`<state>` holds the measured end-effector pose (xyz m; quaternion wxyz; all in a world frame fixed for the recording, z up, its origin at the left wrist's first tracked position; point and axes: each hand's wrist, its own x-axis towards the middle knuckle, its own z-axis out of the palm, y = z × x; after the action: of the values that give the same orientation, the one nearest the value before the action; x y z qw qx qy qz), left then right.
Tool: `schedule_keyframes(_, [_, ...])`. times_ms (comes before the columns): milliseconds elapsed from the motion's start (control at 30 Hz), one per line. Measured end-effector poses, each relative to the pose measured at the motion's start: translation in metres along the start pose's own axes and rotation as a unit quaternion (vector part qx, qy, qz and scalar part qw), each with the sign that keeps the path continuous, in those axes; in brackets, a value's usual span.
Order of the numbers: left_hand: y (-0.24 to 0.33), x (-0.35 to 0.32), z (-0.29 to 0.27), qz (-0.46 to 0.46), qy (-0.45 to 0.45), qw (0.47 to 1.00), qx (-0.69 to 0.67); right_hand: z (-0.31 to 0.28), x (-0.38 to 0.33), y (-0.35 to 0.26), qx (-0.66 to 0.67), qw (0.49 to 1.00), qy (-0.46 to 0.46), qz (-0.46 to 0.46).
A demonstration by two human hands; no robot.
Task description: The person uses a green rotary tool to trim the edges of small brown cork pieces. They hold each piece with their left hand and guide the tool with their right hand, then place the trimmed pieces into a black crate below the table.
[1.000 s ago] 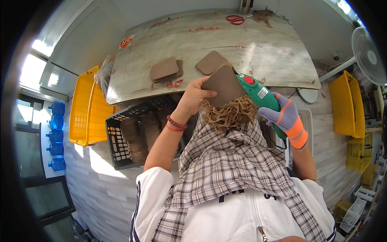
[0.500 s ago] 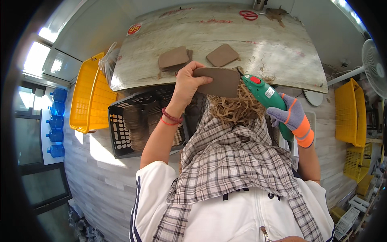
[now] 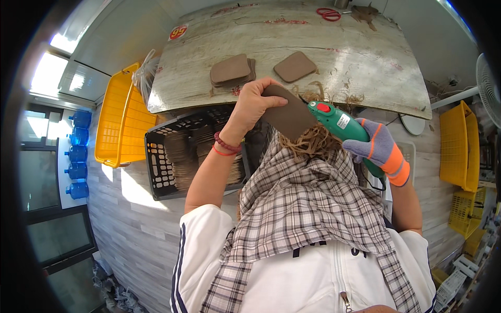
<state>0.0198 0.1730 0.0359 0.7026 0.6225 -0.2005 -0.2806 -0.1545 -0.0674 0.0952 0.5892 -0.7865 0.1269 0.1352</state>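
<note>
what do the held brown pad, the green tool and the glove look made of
Held brown pad: perhaps leather or dense foam; smooth, matte, no visible weave. Green tool: probably hard plastic, semi-gloss, with smooth moulded body. Glove: seemingly knitted fabric, matte, judging by its fuzzy surface.

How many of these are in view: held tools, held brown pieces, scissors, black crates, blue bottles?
Green tool in the right hand: 1
Brown piece in the left hand: 1
Red-handled scissors: 1
Black crate: 1
Blue bottles: 5
Total: 9

Sunlit grey plank floor (image 3: 135, 235)
</note>
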Motion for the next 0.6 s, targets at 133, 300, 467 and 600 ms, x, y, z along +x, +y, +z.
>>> schedule_keyframes(133, [0.007,-0.001,0.009,-0.021,-0.040,0.997,0.055,0.001,0.003,0.000,-0.011,1.000,-0.008,-0.002])
schedule_keyframes(300, [0.005,0.002,0.016,-0.040,-0.089,0.992,0.081,0.004,0.011,0.003,0.018,1.000,-0.021,-0.009])
schedule_keyframes(467, [-0.010,0.008,0.011,-0.067,-0.113,0.991,0.025,0.013,0.023,0.009,0.046,0.999,-0.018,-0.009])
schedule_keyframes(600, [-0.024,0.039,-0.072,0.030,0.147,0.989,-0.001,0.003,0.025,0.035,0.044,0.997,0.061,-0.007])
